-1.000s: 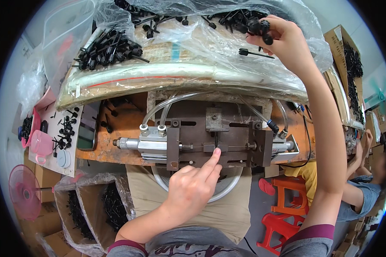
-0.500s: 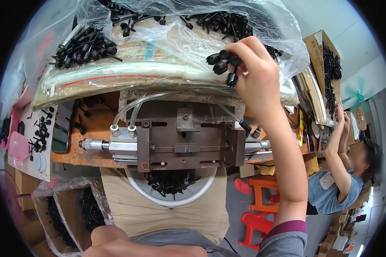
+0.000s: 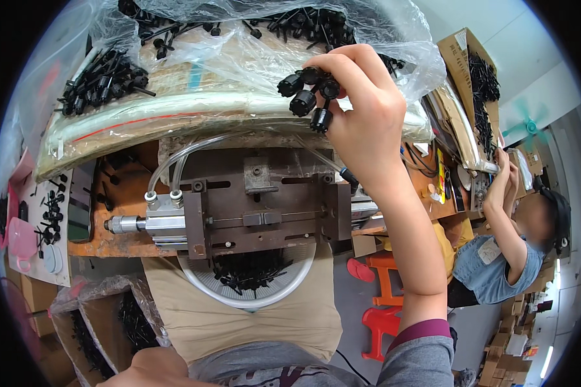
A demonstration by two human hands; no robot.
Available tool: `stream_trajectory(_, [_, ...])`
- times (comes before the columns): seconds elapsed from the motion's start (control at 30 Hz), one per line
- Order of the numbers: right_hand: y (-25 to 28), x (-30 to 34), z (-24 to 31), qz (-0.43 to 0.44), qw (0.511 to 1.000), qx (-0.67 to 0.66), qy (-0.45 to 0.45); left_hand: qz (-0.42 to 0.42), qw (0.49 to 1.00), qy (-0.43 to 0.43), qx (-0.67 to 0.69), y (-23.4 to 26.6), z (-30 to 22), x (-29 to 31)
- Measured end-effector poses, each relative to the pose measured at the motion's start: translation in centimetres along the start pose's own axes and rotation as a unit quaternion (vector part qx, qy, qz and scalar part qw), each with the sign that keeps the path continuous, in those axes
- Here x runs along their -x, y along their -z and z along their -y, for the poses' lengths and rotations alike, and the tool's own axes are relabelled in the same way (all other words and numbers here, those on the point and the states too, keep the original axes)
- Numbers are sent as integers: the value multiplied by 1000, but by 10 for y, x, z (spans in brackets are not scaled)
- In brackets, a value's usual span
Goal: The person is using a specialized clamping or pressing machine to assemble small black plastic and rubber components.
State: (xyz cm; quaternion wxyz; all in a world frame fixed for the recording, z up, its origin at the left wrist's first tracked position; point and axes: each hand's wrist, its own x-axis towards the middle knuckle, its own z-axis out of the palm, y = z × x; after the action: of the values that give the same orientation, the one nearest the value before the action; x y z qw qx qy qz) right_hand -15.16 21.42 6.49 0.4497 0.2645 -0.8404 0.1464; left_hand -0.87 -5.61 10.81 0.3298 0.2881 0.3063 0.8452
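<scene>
My right hand (image 3: 365,109) is raised over the near edge of the plastic-covered work surface, closed around a small bunch of black stemmed parts (image 3: 303,102). Their round, notched heads stick out to the left of my fingers. Below the hand sits a dark metal clamping fixture (image 3: 277,180) with a silver cylinder on each side and a small metal block at its centre. Bare skin of my left arm or hand (image 3: 152,371) shows at the lower edge; its fingers cannot be made out.
More black parts lie in a pile (image 3: 106,80) at the far left and along the back under clear plastic film. A white basket (image 3: 203,289) of black parts rests on my lap. Lined cartons (image 3: 93,322) stand lower left. A co-worker (image 3: 497,258) reaches toward a carton at right.
The whole view has shifted, so the fixture and piles appear farther left. My right hand keeps its grip on the black parts. My left arm has dropped lower in view.
</scene>
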Motion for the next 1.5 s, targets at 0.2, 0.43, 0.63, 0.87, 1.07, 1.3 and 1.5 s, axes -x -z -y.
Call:
stream_trajectory(0.2, [2, 2, 2, -18, 1000, -5, 5, 29, 999, -36, 27, -2, 11, -10])
stream_trajectory(0.43, [8, 9, 5, -34, 999, -11, -7, -91, 996, 21, 10, -21, -4, -12])
stream_trajectory(0.63, [17, 16, 11, -65, 997, -36, 14, -70, 996, -64, -1, -17, 7, 6])
stream_trajectory(0.87, [38, 60, 53, -29, 995, -79, 51, -274, 882, -175, -342, 26, 58, -4])
stream_trajectory(1.07, [30, 104, 91, -3, 992, -102, 71, -183, 792, -126, -568, 52, 87, -11])
stream_trajectory(1.3, [39, 122, 94, 50, 994, -98, 11, -184, 737, -115, -640, 54, 103, -3])
stream_trajectory(1.5, [41, 136, 90, 5, 991, -86, -98, -160, 629, -78, -757, 71, 124, -8])
